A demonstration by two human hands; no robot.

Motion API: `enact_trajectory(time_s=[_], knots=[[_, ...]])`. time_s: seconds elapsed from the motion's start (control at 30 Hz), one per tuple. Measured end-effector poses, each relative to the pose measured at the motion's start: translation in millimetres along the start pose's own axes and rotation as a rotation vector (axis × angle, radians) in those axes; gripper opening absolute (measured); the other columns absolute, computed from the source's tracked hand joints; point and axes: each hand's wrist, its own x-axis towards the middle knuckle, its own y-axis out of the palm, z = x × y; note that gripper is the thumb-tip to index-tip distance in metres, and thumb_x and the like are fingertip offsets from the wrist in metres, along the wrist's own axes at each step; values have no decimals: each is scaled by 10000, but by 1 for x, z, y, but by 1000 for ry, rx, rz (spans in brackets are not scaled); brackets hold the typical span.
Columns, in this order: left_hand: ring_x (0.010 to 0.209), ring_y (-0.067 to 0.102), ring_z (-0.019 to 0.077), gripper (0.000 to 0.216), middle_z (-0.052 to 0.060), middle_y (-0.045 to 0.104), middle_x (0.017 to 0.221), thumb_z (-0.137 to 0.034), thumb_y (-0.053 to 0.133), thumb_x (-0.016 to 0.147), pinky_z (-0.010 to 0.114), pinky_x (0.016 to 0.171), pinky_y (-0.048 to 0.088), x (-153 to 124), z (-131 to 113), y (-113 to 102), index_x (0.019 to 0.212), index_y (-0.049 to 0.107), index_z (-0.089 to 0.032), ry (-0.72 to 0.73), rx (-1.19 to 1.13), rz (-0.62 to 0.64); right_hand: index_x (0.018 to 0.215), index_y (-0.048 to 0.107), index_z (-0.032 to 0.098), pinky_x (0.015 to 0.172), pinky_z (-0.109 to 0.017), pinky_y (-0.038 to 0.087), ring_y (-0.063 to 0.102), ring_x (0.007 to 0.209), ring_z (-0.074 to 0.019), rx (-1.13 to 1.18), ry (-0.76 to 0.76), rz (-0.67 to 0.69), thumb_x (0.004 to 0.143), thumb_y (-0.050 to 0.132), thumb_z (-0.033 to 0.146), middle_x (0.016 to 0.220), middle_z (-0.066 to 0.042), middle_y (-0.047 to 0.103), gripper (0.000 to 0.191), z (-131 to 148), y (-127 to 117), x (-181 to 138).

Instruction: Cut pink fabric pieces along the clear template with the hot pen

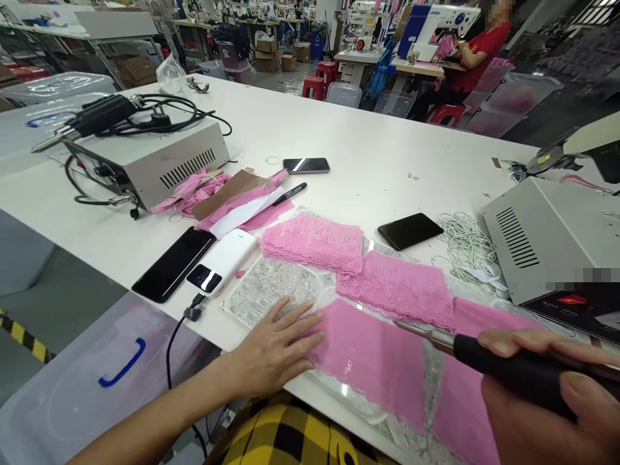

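My left hand [278, 349] lies flat with fingers spread, its fingertips on the left end of a pink fabric piece [363, 355]. My right hand [547, 400] is wrapped round a pen-like tool [513, 371] with a black grip and a tapered metal tip. The tip points left, over the fabric near the lower edge of a folded pink lace stack [397, 287]. A second pink lace stack [312, 242] lies farther left. Another flat pink piece [465, 407] is to the right, partly hidden by my hand. All rest on a clear, speckled plastic board [271, 290].
A white power bank [230, 258] and a black phone [174, 265] lie left, with more phones farther back. Grey control boxes [179, 165] [557, 232] stand on both sides; a similar tool [101, 116] tops the left one. Tangled cord [465, 245] lies right. A person in red [487, 55] sits behind.
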Motion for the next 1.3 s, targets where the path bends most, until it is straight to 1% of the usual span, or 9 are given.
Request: enact_trajectory(time_s=[0.07, 0.13, 0.3, 0.43, 0.63, 0.87, 1.0, 1.13, 1.3], knots=[[1467, 288, 269, 397, 100, 524, 1441, -315, 487, 1000, 544, 1200, 236, -6, 2, -1, 1368, 515, -171, 4, -2, -20, 677, 603, 203, 455, -344, 443, 505, 487, -157, 24, -32, 68, 518, 519, 219, 567, 13, 527, 181, -3, 23, -5], [1466, 292, 263, 391, 93, 537, 1430, -310, 477, 1004, 540, 1203, 239, -13, 3, -1, 1365, 515, -168, 10, 1, -44, 693, 603, 205, 469, -350, 466, 522, 497, -157, 34, -12, 151, 541, 552, 240, 588, 14, 549, 164, -8, 41, -9], [1466, 294, 258, 366, 74, 549, 1420, -306, 489, 998, 511, 1208, 253, -25, 5, 2, 1337, 544, -180, 4, 2, -97, 766, 599, 196, 537, -358, 516, 573, 555, -153, 62, 14, 272, 613, 612, 254, 658, 19, 580, 164, -20, 62, -18], [1460, 306, 258, 353, 76, 554, 1415, -293, 512, 984, 511, 1201, 271, -30, 7, 2, 1314, 562, -178, 0, -14, -135, 787, 605, 188, 549, -360, 523, 589, 568, -157, 40, 0, 331, 640, 609, 237, 678, 15, 593, 155, -25, 67, -21], [1433, 362, 250, 327, 68, 595, 1372, -276, 551, 961, 477, 1215, 255, -33, 8, 2, 1267, 595, -170, 7, -76, -203, 767, 597, 184, 513, -349, 507, 577, 539, -156, 29, -23, 340, 628, 609, 248, 654, 15, 581, 153, -28, 74, -22], [1428, 373, 239, 317, 65, 619, 1343, -282, 556, 957, 459, 1225, 242, -35, 7, 4, 1249, 604, -169, 2, -86, -222, 740, 579, 189, 515, -365, 511, 579, 545, -167, -4, -61, 333, 611, 578, 231, 634, 17, 571, 135, -32, 73, -22], [1436, 359, 234, 333, 74, 618, 1342, -282, 574, 944, 450, 1226, 246, -36, 7, 4, 1256, 599, -172, -4, -79, -200, 739, 577, 193, 524, -376, 514, 575, 543, -167, 7, -33, 303, 592, 571, 233, 633, 27, 543, 153, -34, 72, -21], [1442, 348, 231, 369, 87, 622, 1334, -274, 620, 911, 446, 1227, 247, -37, 7, 4, 1263, 590, -168, 2, -89, -196, 723, 582, 202, 477, -349, 481, 549, 527, -164, 31, -31, 274, 562, 552, 244, 619, 30, 530, 169, -34, 71, -19], [1432, 366, 235, 341, 82, 625, 1330, -275, 600, 921, 439, 1225, 252, -36, 7, 4, 1244, 602, -166, 11, -102, -208, 725, 592, 199, 458, -324, 458, 540, 520, -155, 42, -42, 280, 560, 555, 236, 627, 27, 536, 173, -33, 71, -19]])
